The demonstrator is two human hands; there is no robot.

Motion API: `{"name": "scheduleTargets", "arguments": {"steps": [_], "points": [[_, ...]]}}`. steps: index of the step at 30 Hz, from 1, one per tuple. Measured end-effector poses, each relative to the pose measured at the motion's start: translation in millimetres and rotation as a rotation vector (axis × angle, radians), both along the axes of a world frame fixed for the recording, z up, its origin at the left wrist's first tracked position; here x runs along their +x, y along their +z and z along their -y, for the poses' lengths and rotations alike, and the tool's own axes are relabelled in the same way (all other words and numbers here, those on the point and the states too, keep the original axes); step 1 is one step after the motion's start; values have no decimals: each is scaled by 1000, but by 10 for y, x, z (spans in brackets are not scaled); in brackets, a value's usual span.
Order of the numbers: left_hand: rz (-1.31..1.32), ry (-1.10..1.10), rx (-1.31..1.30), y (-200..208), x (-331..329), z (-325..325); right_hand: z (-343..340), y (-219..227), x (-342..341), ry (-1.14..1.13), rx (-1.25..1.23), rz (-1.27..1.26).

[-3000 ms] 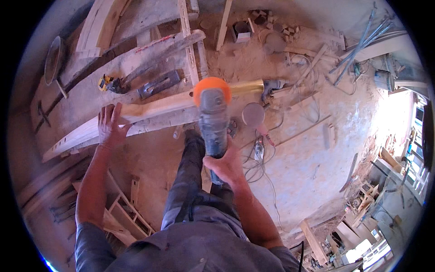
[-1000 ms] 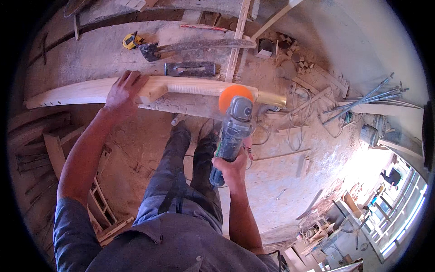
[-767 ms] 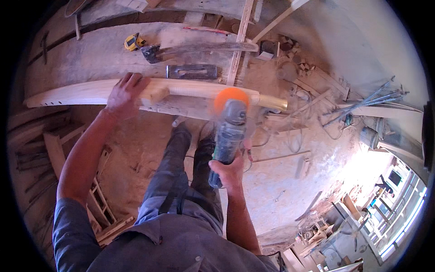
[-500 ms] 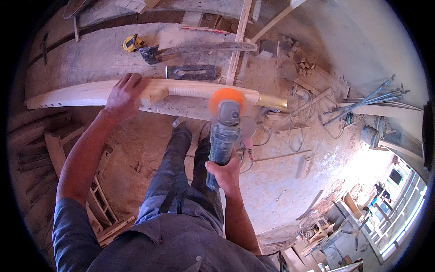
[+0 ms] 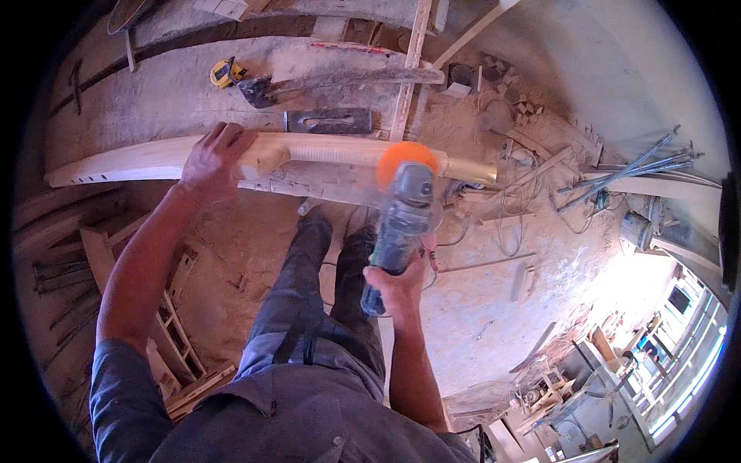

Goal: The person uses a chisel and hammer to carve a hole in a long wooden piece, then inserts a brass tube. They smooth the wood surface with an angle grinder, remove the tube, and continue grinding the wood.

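Note:
A pale wooden furniture leg (image 5: 332, 149) lies across the bench, its right end capped with a gold-coloured sleeve (image 5: 472, 171). My left hand (image 5: 218, 157) is wrapped over the thick part of the leg, pressing it against the bench. In my right hand (image 5: 400, 287) is an angle grinder (image 5: 405, 212), gripped round its dark body. Its orange disc (image 5: 404, 160) overlaps the turned part of the leg just left of the gold sleeve; whether it touches the wood I cannot tell for sure.
Beyond the leg lie a plane-like metal block (image 5: 329, 120), an adze-like tool with a wooden handle (image 5: 340, 79) and a yellow tape measure (image 5: 227, 72). Metal rods (image 5: 633, 170) and cables stand at the right. Wooden frames (image 5: 174, 339) lean at lower left.
The grinder in my right hand has moved right along the leg, closer to the gold sleeve. My left hand keeps its place on the wood.

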State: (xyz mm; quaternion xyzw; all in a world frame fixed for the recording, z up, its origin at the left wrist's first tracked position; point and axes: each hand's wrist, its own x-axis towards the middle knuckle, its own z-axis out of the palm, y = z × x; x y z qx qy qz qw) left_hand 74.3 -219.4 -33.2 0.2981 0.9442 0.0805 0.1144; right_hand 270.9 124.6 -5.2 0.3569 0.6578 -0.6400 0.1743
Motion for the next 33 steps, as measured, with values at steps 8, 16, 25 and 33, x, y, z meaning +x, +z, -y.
{"name": "scheduleTargets", "arguments": {"steps": [8,16,25,33], "points": [[-20,-11,15,-12,-20,-4,105,28,-14,42,35,-16],[-4,-14,11,-8,-49,-26,75,-39,52,10,31,19],[7,-15,12,20,-64,-25,-129,-85,107,-76,70,-54],[33,-11,9,5,-85,-16,101,-37,-37,137,101,-19]]}}
